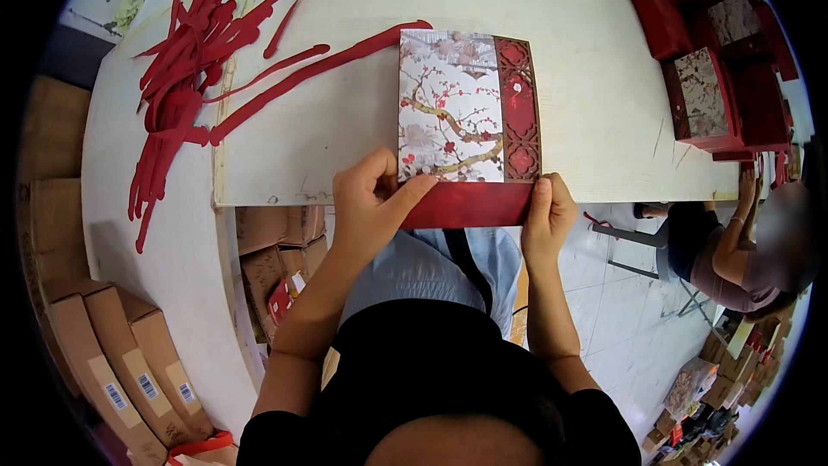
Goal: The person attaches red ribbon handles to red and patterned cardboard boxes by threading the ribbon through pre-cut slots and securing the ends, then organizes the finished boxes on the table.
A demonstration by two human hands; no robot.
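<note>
Your left hand (371,198) and right hand (545,216) pinch the gift box (466,112) near edge with fingers: plum-blossom print, red lattice band, dark red rim, flat on surface (345,112).

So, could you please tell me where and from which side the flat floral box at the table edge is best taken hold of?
Probably by its near red edge, from the person's side. The floral box lies flat on the table with that red strip overhanging the table edge, so fingers can get under it. The left hand and right hand already pinch it there, at either end.
</note>
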